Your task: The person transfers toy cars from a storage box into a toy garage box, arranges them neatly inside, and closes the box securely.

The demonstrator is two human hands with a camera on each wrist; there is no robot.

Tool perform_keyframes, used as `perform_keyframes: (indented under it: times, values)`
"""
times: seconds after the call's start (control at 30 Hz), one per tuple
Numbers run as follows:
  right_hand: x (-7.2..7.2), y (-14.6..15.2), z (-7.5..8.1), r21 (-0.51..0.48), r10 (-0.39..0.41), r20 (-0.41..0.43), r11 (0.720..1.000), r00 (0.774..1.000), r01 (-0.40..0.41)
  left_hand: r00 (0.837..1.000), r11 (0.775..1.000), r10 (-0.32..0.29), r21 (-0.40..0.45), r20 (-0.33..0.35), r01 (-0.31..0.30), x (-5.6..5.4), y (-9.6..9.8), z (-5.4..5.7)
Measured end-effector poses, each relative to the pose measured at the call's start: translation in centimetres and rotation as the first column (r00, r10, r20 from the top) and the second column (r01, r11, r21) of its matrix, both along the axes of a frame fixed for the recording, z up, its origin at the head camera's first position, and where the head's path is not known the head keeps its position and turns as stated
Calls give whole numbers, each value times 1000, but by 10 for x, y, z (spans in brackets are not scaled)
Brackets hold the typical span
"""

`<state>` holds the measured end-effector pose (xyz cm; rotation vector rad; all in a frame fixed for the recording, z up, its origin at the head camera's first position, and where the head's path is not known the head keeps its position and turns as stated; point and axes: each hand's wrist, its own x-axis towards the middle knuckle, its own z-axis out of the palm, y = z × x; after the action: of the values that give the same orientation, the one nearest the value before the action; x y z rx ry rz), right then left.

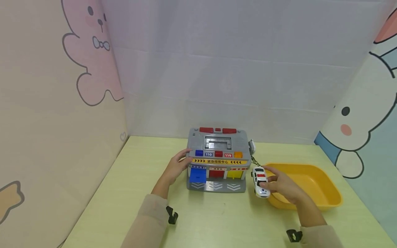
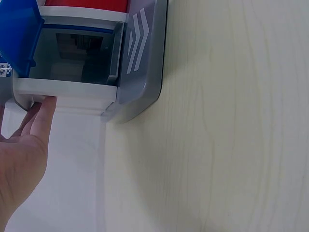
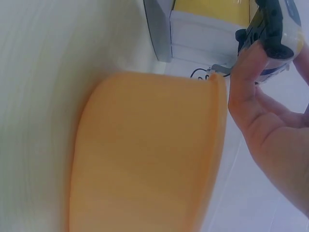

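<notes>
A grey toy emergency station [image 1: 218, 146] stands at the middle of the table, with a blue flap door [image 1: 197, 175] swung outward and a red and a yellow door closed. My left hand [image 1: 175, 168] touches its left side, fingers fairly straight, as the left wrist view also shows [image 2: 29, 154]. Behind the raised blue door [image 2: 19, 36] the garage bay looks hollow. With my right hand [image 1: 283, 184] I pinch a white toy police car [image 1: 260, 182] by its sides, close to the station's right front corner. In the right wrist view the car's dark wheels [image 3: 273, 29] face the camera.
A yellow plastic basin [image 1: 313, 182] sits at the right, under and beside my right forearm. From the station's right side hangs a small grey toy handset [image 1: 252, 147] on a coiled cord [image 1: 255, 161]. A white curtain [image 1: 229, 75] closes off the back of the table.
</notes>
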<state>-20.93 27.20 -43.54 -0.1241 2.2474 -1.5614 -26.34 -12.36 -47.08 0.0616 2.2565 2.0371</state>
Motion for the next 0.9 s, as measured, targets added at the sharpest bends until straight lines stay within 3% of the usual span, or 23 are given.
perform_keyframes:
  times: [0.37,0.9]
  values:
    - [2,-12,-3,-8,-15,11,1000,1000,15,1000,1000,1,-5,-5,-1,1,1,1]
    - [7,-27,-11,-85,52,-10,995,999,-52,1000,1000,-9,11,-2,9,0,-1,0]
